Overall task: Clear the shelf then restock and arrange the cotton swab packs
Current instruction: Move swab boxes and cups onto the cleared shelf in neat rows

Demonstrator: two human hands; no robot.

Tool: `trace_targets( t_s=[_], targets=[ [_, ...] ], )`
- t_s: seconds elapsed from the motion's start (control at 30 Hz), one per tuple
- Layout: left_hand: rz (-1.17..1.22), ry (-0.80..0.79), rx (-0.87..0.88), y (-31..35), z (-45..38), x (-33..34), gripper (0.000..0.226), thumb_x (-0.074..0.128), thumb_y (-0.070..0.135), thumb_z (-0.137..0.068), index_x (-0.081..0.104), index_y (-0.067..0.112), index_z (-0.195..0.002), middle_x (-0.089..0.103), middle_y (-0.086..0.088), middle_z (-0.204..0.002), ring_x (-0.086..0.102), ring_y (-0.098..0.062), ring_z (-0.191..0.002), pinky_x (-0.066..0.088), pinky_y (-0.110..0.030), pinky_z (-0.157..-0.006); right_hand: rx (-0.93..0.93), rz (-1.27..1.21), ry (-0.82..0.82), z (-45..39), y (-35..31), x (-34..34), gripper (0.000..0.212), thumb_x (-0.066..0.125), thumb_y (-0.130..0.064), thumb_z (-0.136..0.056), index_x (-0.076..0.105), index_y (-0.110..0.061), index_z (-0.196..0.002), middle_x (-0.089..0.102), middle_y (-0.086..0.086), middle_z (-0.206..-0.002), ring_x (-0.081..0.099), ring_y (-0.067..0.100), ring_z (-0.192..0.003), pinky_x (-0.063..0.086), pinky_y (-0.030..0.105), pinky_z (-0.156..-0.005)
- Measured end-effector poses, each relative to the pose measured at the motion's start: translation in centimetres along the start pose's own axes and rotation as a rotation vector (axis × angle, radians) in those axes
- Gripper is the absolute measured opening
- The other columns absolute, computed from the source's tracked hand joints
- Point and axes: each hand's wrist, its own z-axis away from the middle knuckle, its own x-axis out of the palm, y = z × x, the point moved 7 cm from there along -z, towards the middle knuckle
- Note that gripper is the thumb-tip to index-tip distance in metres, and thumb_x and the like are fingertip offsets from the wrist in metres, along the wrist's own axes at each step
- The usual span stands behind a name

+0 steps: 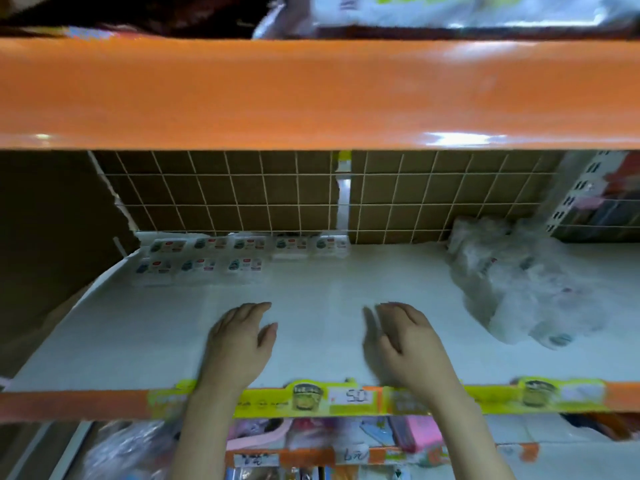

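Note:
Several cotton swab packs [239, 255] stand in two rows at the back left of the white shelf [138, 334]. A clear plastic bag [519, 285] holding more packs lies at the right of the shelf. My left hand [239, 344] hovers over the shelf's front middle with relaxed fingers and holds nothing. My right hand [410, 341] is beside it, a little to the right, also empty with loosely spread fingers. Both hands are apart from the packs and the bag.
An orange shelf beam [311, 95] crosses above. A wire grid with cardboard behind [263, 192] backs the shelf. The front rail carries yellow price labels [349, 398]. Pink and blue goods [408, 431] fill the shelf below.

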Motion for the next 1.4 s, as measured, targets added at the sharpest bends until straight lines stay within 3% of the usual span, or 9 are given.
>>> trace_targets(
  t_s=[0.3, 0.4, 0.53, 0.73, 0.87, 1.07, 1.23, 1.4],
  targets=[
    [0.051, -0.07, 0.023, 11.5, 4.0, 3.4, 0.06, 0.03, 0.049, -0.079, 0.068, 0.014, -0.108, 0.065, -0.005, -0.11, 0.063, -0.029, -0.098, 0.049, -0.038, -0.083, -0.022, -0.032, -0.025, 3.1, 5.7, -3.7, 0.062, 0.035, -0.035, -0.075, 0.057, -0.003, -0.123, 0.062, 0.013, -0.116, 0.058, 0.033, -0.106, 0.032, 0.02, -0.089],
    [0.059, -0.118, 0.039, 14.0, 4.5, 4.1, 0.069, 0.021, 0.054, -0.078, 0.062, 0.018, -0.119, 0.056, 0.0, -0.123, 0.055, -0.022, -0.111, 0.043, -0.033, -0.092, -0.016, -0.052, -0.055, 4.1, 6.1, -3.8, 0.056, 0.038, -0.032, -0.079, 0.056, -0.005, -0.125, 0.061, 0.011, -0.118, 0.056, 0.03, -0.109, 0.03, 0.017, -0.089],
    [0.048, -0.144, 0.054, 15.4, 4.4, 4.3, 0.061, 0.025, 0.052, -0.082, 0.056, 0.023, -0.126, 0.049, 0.005, -0.13, 0.049, -0.016, -0.118, 0.038, -0.027, -0.095, -0.029, -0.062, -0.059, 4.2, 5.9, -4.0, 0.042, 0.048, -0.02, -0.082, 0.059, -0.006, -0.12, 0.063, 0.009, -0.114, 0.058, 0.029, -0.105, 0.03, 0.014, -0.087],
    [0.017, -0.147, 0.079, 15.3, 3.0, 3.5, 0.043, 0.042, 0.044, -0.095, 0.048, 0.025, -0.133, 0.042, 0.005, -0.138, 0.044, -0.017, -0.124, 0.035, -0.027, -0.101, -0.056, -0.051, 0.024, 2.7, 5.2, -7.0, 0.044, 0.046, -0.02, -0.081, 0.059, -0.009, -0.122, 0.061, 0.006, -0.118, 0.056, 0.024, -0.109, 0.031, 0.015, -0.093],
    [0.031, -0.144, 0.056, 16.0, 2.0, 3.1, 0.059, 0.028, 0.052, -0.084, 0.051, 0.024, -0.131, 0.052, 0.005, -0.132, 0.051, -0.018, -0.119, 0.04, -0.031, -0.096, -0.057, -0.026, 0.09, 2.3, 5.9, -9.9, 0.04, 0.05, -0.018, -0.079, 0.061, -0.01, -0.117, 0.063, 0.007, -0.114, 0.058, 0.027, -0.104, 0.034, 0.02, -0.09],
    [0.051, -0.13, 0.093, 20.1, 1.0, 3.7, 0.053, 0.034, 0.05, -0.087, 0.052, 0.024, -0.129, 0.053, 0.005, -0.13, 0.052, -0.018, -0.117, 0.042, -0.033, -0.094, -0.025, -0.019, 0.228, 2.5, 10.1, -15.0, 0.035, 0.062, -0.005, -0.083, 0.06, -0.009, -0.118, 0.062, 0.009, -0.114, 0.053, 0.027, -0.107, 0.029, 0.015, -0.083],
    [0.008, -0.08, 0.094, 26.1, 0.2, 4.1, 0.052, 0.035, 0.048, -0.09, 0.052, 0.021, -0.13, 0.054, 0.001, -0.131, 0.051, -0.021, -0.118, 0.041, -0.035, -0.096, -0.049, -0.037, 0.238, 2.9, 15.3, -18.2, 0.04, 0.052, -0.019, -0.082, 0.059, -0.011, -0.121, 0.061, 0.008, -0.118, 0.051, 0.022, -0.109, 0.033, 0.021, -0.089],
    [0.039, 0.006, 0.097, 34.6, 0.9, 5.0, 0.057, 0.036, 0.049, -0.081, 0.06, 0.017, -0.121, 0.059, -0.005, -0.121, 0.055, -0.029, -0.11, 0.045, -0.039, -0.089, -0.064, -0.013, 0.231, 4.1, 22.0, -22.2, 0.043, 0.044, -0.029, -0.082, 0.06, -0.012, -0.119, 0.062, 0.007, -0.115, 0.056, 0.027, -0.107, 0.045, 0.036, -0.09]
  ],
)
